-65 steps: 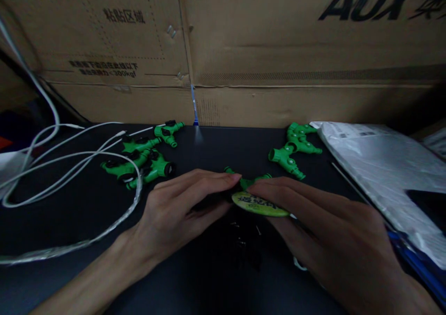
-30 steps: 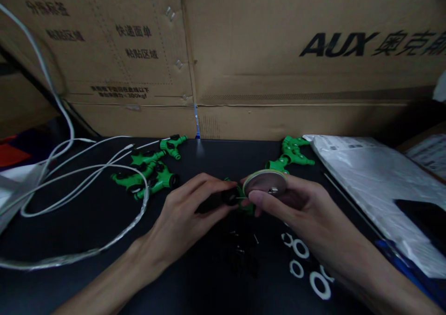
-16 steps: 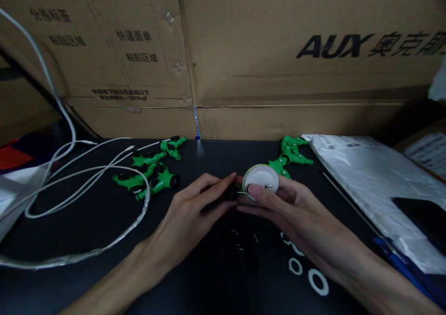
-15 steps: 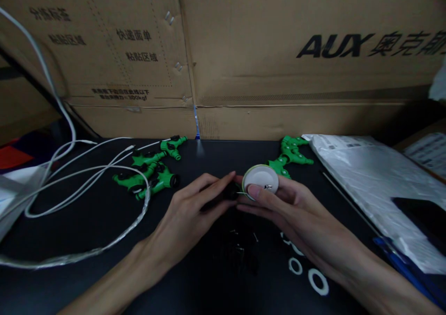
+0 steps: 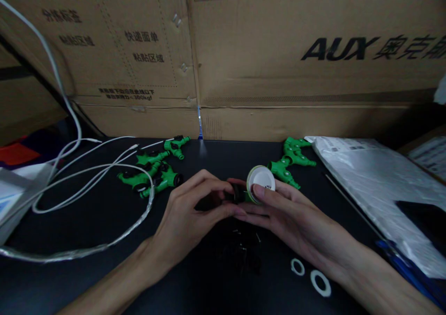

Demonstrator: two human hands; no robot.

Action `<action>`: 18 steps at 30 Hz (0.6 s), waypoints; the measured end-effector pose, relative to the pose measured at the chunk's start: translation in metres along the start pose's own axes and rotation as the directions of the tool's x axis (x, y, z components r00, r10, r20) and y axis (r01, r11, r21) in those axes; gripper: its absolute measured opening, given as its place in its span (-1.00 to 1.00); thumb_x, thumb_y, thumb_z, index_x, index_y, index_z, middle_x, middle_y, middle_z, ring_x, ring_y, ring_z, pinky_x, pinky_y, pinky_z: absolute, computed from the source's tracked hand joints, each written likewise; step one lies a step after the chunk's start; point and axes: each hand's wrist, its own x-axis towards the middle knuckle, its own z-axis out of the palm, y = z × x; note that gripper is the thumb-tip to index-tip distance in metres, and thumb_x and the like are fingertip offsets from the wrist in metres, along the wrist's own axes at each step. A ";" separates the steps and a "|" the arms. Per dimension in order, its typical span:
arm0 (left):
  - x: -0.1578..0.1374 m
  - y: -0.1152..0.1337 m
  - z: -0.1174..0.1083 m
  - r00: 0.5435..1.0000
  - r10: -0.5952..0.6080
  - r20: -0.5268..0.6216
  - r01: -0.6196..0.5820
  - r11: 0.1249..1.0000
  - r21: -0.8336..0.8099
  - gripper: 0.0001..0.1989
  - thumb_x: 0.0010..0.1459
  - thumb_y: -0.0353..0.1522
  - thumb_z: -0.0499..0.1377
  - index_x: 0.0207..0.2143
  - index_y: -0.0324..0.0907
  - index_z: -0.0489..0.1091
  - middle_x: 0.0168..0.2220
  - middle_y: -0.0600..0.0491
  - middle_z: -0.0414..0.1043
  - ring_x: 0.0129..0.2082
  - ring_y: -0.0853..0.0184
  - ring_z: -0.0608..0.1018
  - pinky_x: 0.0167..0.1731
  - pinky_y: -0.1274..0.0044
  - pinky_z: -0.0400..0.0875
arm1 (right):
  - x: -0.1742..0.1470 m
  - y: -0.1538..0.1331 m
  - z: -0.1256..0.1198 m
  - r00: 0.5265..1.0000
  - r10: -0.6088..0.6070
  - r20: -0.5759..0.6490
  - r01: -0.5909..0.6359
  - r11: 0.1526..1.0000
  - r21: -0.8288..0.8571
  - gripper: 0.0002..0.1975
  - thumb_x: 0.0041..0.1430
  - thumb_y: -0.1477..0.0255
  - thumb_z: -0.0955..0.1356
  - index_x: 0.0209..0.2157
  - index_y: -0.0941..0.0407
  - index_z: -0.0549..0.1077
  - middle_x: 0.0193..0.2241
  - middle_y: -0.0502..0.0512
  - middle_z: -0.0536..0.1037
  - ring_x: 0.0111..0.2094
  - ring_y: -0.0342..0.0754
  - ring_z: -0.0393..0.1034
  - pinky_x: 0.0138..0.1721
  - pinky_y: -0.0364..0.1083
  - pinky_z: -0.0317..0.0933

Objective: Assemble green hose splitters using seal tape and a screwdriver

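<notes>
In the middle of the head view my right hand (image 5: 278,203) is closed round a small item with a round white top (image 5: 261,179) and a greenish rim, thumb lying across the white face. My left hand (image 5: 198,203) pinches a dark round cap-like piece (image 5: 239,193) against that item's left side. Fingers hide most of both pieces, and whether they are joined I cannot tell. Below the hands lies a cluster of small black parts (image 5: 242,252), too dark to make out. Two white ring washers (image 5: 320,283) rest beside my right forearm.
Green Y-shaped hose connectors (image 5: 163,178) lie at the left, more green ones (image 5: 294,152) at the back right. Looped white cables (image 5: 149,208) cover the left side. A white plastic package (image 5: 376,185) and a blue-handled tool (image 5: 407,266) lie right. A cardboard box (image 5: 251,73) stands behind.
The view has shifted slightly. My left fingers have opened somewhat round the dark piece, which now shows more. The white-topped item is turned a little, its face narrower.
</notes>
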 end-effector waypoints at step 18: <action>0.001 -0.002 0.002 0.991 -0.095 0.091 0.103 0.990 -0.094 -0.89 0.11 -0.43 0.44 -0.36 -0.16 0.56 -0.34 0.10 0.48 -0.40 0.41 0.57 -0.40 0.60 0.50 | 0.001 0.001 -0.003 1.000 -0.024 0.020 0.026 0.996 -0.090 -0.90 0.18 0.45 0.54 -0.23 0.07 0.65 -0.22 -0.03 0.64 -0.17 -0.19 0.59 0.04 -0.12 0.47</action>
